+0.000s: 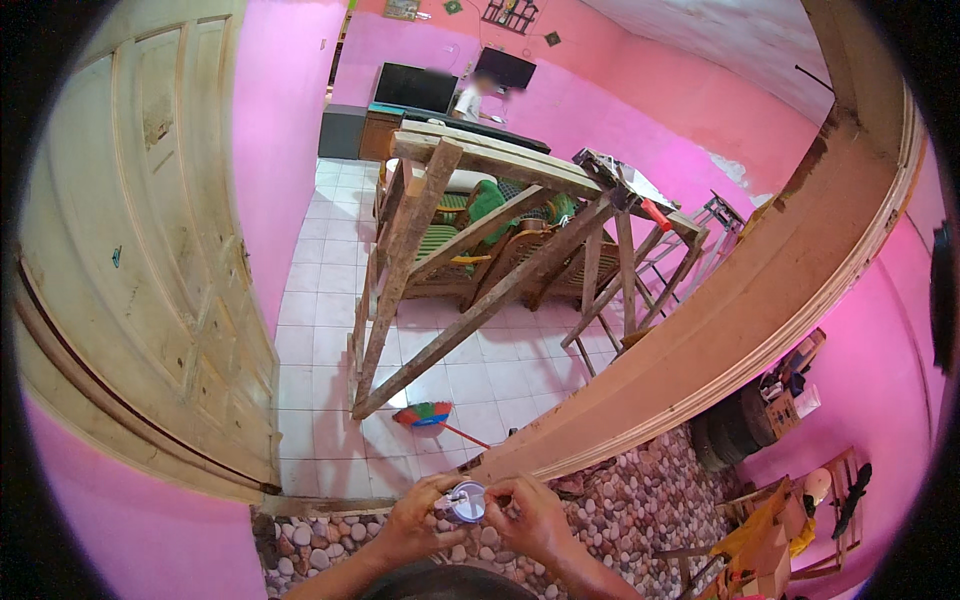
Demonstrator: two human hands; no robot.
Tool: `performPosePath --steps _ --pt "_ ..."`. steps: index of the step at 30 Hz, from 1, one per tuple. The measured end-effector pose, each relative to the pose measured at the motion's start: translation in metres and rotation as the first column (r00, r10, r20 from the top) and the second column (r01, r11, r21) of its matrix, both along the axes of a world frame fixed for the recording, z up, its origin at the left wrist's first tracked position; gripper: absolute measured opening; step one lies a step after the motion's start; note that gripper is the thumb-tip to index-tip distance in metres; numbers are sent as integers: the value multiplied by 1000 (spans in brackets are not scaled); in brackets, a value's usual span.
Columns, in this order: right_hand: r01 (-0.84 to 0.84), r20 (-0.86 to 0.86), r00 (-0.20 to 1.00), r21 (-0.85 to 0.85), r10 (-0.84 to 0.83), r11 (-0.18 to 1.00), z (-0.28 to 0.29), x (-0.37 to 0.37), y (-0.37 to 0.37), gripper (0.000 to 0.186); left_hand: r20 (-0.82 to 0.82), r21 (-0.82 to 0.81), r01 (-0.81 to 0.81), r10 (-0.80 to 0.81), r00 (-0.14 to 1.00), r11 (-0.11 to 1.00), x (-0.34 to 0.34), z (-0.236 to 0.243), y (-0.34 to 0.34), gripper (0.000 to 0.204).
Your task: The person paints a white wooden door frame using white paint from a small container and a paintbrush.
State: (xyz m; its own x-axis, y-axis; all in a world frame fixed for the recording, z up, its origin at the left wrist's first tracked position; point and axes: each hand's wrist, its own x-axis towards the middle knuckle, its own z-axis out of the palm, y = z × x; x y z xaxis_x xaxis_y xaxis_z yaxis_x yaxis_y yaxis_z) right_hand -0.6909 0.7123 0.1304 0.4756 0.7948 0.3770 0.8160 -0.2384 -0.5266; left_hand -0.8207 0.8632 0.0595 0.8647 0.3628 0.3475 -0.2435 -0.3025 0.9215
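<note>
Both my hands meet low in the picture over a pebble-patterned floor. My left hand [415,518] and my right hand [530,515] pinch a small round silvery-blue object [467,501] between their fingertips; it looks like a small tape measure or reel, too small to tell for sure. Just above my hands runs the lower end of a long curved wooden door frame [740,330]. My forearms enter from the lower edge.
An open cream wooden door [150,270] stands at left. A rough timber scaffold [470,260] straddles the white tiled floor, with a colourful broom [425,414] beneath it. Wooden chairs, a metal ladder [700,235], stacked tyres [730,430] and clutter at right. A person sits far back.
</note>
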Motion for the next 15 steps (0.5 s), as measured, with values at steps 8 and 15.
performPosePath --steps 8,15 --pt "-83 -176 981 -17 79 996 16 14 -3 17 29 -70 -57 59 998 996 14 6 -9 72" --pt "20 -60 998 -25 -22 999 17 22 10 18 -53 -76 -28 24 998 997 28 -8 5 72"
